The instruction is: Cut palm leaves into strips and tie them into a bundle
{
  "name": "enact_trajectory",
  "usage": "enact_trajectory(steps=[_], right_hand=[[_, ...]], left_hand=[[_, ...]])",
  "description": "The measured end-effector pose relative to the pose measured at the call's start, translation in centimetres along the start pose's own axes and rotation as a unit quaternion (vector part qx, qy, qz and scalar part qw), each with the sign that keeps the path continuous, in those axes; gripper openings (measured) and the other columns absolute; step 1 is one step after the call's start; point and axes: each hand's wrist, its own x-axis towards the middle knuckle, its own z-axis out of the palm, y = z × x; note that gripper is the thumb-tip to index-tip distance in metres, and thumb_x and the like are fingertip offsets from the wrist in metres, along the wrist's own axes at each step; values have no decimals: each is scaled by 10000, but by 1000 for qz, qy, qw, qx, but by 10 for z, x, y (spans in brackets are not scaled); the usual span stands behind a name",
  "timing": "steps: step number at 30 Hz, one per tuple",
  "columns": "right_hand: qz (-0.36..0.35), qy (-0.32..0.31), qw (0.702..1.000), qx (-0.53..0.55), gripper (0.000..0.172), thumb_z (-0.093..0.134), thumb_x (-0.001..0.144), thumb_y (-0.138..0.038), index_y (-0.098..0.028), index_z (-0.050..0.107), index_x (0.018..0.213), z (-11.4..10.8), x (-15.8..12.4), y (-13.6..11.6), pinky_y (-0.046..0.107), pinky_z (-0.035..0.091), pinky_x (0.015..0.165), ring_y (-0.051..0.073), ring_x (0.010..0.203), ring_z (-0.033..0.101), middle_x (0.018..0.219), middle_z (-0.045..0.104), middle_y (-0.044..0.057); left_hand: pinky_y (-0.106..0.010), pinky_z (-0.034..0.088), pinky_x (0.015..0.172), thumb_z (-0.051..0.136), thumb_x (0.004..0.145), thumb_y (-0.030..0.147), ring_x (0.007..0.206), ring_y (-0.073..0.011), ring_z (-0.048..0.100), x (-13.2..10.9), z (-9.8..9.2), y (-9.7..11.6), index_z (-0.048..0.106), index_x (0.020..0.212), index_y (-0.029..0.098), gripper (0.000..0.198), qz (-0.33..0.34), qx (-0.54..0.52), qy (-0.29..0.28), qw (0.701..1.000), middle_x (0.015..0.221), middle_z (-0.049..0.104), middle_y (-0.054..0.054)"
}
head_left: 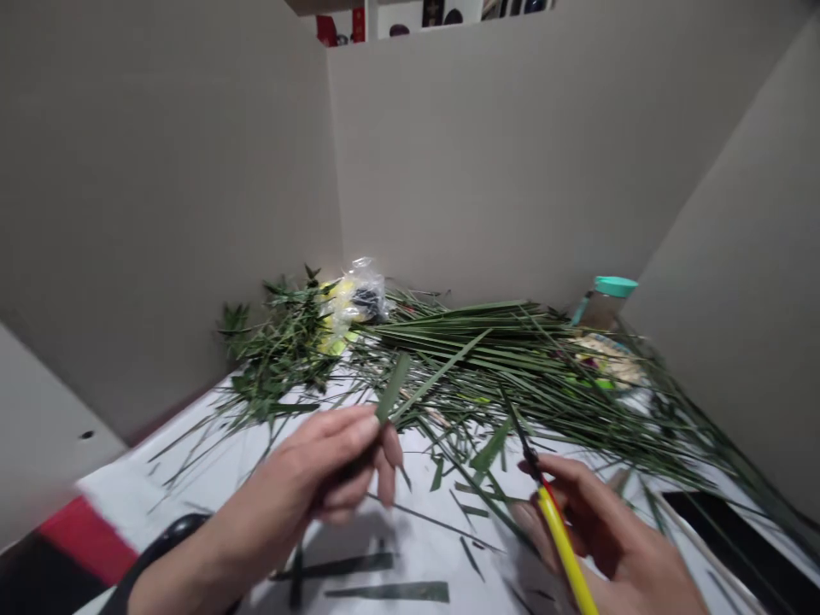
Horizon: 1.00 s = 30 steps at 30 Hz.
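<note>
My left hand (333,465) pinches a short green leaf strip (393,386) between thumb and fingers, its wide end pointing up. A paler, narrow blade (445,376) rises to the right from the same fingers. In my right hand (602,530) is a tool with a yellow handle (567,551), a red part and a thin dark tip; the tip points up and left, over the leaf scraps. Cut leaf pieces (390,591) lie on the white surface (442,534) below and between my hands. The two hands are apart.
Long green leaves (512,342) are heaped across the back. Leafy stems (275,342) and a clear plastic bag (364,295) are at the back left. A jar with a turquoise lid (615,286) stands at the back right. A dark flat object (736,547) lies at the right.
</note>
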Motion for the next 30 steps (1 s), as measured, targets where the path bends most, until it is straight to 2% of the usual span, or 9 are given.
enact_trajectory(steps=[2, 4, 7, 9, 13, 17, 20, 25, 30], right_hand=[[87, -13, 987, 138, 353, 769, 741, -416, -219, 628, 998, 3, 2, -7, 197, 531, 466, 161, 565, 672, 701, 697, 9], [153, -53, 950, 267, 397, 790, 725, -407, -224, 576, 1005, 4, 4, -13, 185, 481, 406, 113, 462, 599, 724, 683, -9], [179, -89, 903, 381, 449, 815, 695, -361, -231, 532, 1019, 1, 8, -20, 180, 465, 415, 77, 420, 541, 690, 641, -53], [167, -73, 901, 394, 410, 809, 702, -332, -227, 533, 986, -3, 9, -23, 170, 458, 422, 78, 441, 545, 668, 620, -62], [135, 8, 927, 349, 339, 776, 735, -310, -220, 560, 980, -8, 10, -25, 181, 502, 461, 102, 531, 603, 726, 643, -30], [88, 110, 954, 264, 312, 758, 736, -246, -234, 581, 992, -8, 10, -25, 188, 549, 514, 119, 603, 655, 755, 659, -28], [32, 161, 967, 193, 335, 736, 750, -169, -256, 580, 1034, -4, 7, -22, 188, 573, 594, 121, 671, 682, 753, 664, -44], [-63, 166, 979, 99, 381, 666, 814, -102, -275, 537, 1128, 2, -3, -10, 230, 585, 656, 127, 714, 677, 841, 650, -25], [-172, 107, 979, 13, 603, 611, 787, -22, -266, 440, 1312, 1, -9, -7, 232, 611, 696, 138, 790, 712, 1109, 642, 48]], left_hand=[[-213, 121, 420, 510, 928, 407, 449, -64, 168, 8, 26, -9, 614, 771, 158, 312, -63, -123, -92, 986, 562, 512, 18], [-198, 99, 404, 535, 917, 395, 437, -53, 173, 15, 50, -18, 589, 756, 160, 290, -106, -180, -141, 968, 568, 556, -4], [-178, 106, 402, 612, 869, 437, 430, -43, 203, 22, 80, -26, 579, 754, 168, 295, -144, -207, -141, 957, 544, 574, -5], [-167, 121, 405, 675, 820, 468, 427, -38, 217, 27, 94, -28, 582, 752, 172, 318, -148, -212, -128, 957, 509, 542, 20], [-165, 164, 382, 756, 733, 504, 395, -32, 250, 38, 109, -33, 607, 744, 171, 365, -130, -207, -149, 958, 489, 491, 54], [-168, 267, 393, 757, 707, 554, 387, -49, 346, 40, 112, -36, 607, 726, 180, 404, -115, -182, -102, 971, 490, 538, 35], [-158, 229, 384, 747, 718, 549, 387, -42, 313, 37, 110, -36, 619, 736, 178, 393, -137, -167, -104, 971, 510, 593, 7], [-155, 112, 387, 695, 803, 423, 380, -16, 211, 39, 105, -39, 604, 752, 180, 265, -175, -230, -155, 945, 530, 610, -3], [-153, 171, 348, 653, 841, 352, 356, -27, 232, 45, 102, -38, 594, 803, 185, 182, -164, -264, -166, 936, 478, 457, 70]])
